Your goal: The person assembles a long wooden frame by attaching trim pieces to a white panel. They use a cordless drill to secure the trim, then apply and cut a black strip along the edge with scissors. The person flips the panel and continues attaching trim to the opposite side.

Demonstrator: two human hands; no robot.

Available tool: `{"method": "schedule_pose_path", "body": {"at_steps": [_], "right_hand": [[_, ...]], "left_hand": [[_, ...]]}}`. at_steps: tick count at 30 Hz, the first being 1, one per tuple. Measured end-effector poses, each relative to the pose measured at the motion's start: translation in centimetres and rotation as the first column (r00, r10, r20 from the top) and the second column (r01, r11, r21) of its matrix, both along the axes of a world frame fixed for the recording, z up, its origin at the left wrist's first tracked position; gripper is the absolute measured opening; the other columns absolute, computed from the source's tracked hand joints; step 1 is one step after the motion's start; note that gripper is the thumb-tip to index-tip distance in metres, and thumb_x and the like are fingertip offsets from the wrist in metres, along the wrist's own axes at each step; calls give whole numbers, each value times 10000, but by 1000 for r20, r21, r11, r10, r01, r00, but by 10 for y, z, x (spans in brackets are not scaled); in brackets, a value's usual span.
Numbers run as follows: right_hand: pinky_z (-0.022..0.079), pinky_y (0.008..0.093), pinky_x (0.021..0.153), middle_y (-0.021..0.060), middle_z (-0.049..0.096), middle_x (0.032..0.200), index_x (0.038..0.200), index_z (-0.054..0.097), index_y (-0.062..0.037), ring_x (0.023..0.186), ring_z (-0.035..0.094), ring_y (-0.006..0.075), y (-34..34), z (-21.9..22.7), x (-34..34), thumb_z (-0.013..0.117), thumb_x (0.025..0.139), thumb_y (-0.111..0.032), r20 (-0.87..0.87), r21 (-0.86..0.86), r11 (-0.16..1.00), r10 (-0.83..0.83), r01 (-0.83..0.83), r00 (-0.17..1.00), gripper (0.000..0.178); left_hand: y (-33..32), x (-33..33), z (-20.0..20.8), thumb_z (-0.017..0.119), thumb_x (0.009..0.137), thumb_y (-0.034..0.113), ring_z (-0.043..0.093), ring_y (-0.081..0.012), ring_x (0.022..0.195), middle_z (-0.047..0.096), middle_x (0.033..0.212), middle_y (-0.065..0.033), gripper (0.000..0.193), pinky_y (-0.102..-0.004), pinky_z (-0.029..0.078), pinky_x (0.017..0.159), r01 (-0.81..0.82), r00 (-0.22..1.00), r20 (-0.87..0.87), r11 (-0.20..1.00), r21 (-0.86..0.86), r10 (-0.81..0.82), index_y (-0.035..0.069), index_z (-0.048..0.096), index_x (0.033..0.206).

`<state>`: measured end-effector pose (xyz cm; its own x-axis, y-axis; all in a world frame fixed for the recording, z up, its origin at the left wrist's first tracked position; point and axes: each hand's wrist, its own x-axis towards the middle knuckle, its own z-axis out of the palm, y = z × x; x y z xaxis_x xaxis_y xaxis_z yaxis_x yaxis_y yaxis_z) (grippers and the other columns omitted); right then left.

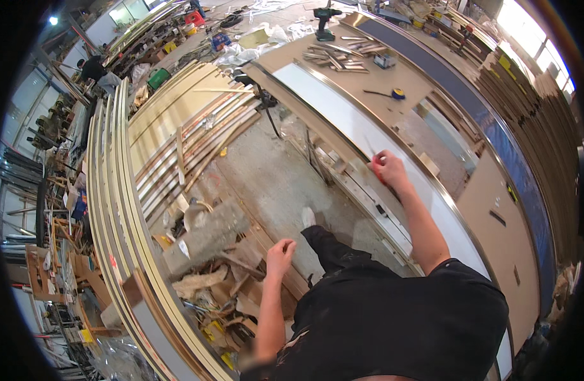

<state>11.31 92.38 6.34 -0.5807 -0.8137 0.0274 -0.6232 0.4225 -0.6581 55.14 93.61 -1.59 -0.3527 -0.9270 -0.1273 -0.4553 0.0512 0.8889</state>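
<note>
My right hand [391, 169] is closed around a red-handled tool [375, 166] with what looks like a thin, blurred shaft; its exact kind is too small to tell. It is over the edge of a long white panel [330, 101] with metal edging, which lies on a brown board workbench [285, 56]. My left hand [280, 256] hangs over the floor beside scrap wood, its fingers curled together and nothing visible in them. On the bench beyond the panel lie a tape measure [397, 94], a pile of short wood strips [343, 57] and a cordless drill [324, 24].
Long cream-coloured profiles [104, 190] stretch along my left. Offcuts and cardboard [238, 279] litter the floor near my left hand. Metal-edged strips [209, 136] lie on a cream panel ahead. Brown boards [530, 146] stand stacked at right. Another person [96, 71] is at far left.
</note>
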Motion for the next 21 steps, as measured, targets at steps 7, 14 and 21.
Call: {"method": "schedule_pose_path", "body": {"at_steps": [7,14,21], "right_hand": [[539,441,747,181,719,957,996,652,-64,873,698,350,-164,-37,-161,692,873,-351,-221,214,959,-136,184,966,315],[527,414,859,144,680,982,969,706,-65,974,647,314,-268,-44,-160,708,818,-227,-413,-12,998,-66,68,908,222],[508,459,858,139,643,910,834,692,-86,1011,612,344,-211,-84,-181,684,809,-279,-433,-66,885,-441,460,786,195]], "left_hand": [[-133,-15,-51,657,944,244,675,-151,734,720,782,-88,257,-308,528,717,-145,989,49,961,236,137,6,703,1031],[-329,-34,-44,609,984,169,653,-133,752,707,815,-73,194,-299,522,712,60,998,-1,983,173,-61,-9,680,1011],[-569,-102,-22,595,994,164,639,-116,753,688,802,-49,190,-268,505,716,379,925,-5,919,112,-381,-8,674,1011]]}}
